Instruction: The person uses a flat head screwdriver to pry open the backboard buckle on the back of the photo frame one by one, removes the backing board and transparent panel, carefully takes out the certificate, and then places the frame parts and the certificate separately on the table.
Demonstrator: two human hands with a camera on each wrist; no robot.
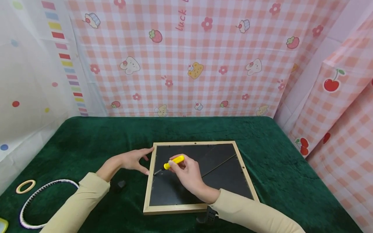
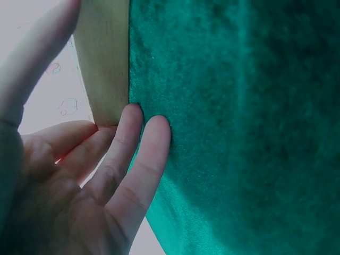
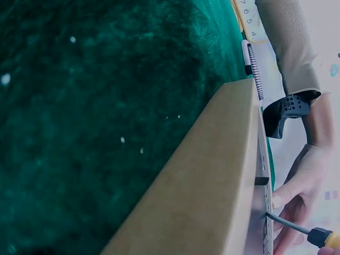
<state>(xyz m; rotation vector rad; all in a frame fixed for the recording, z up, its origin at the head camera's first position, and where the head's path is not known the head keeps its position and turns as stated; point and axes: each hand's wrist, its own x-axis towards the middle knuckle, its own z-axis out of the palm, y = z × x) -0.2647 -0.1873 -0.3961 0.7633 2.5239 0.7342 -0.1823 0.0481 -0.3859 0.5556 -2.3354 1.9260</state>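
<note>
A wooden picture frame [image 1: 149,191] lies on the green cloth, its black backing board [image 1: 180,194] facing up and a cord [image 1: 219,167] running slantwise over it. My right hand [image 1: 190,174] grips a yellow-handled screwdriver [image 1: 177,159]. Its tip meets the inner edge of the frame's left side, and the shaft shows there too in the right wrist view. On that same side my left hand [image 1: 132,160] rests, thumb and fingers spread. The left wrist view has those fingers [image 2: 151,159] nearly straight against the frame's outer face.
Left of the frame lie a white-and-black hoop [image 1: 32,200], a small wooden ring [image 1: 25,186] and a small dark object [image 1: 121,183]. A yellow-edged item [image 1: 3,225] is cut off at the lower left. Pink checked curtain [image 1: 180,58] hangs behind the table.
</note>
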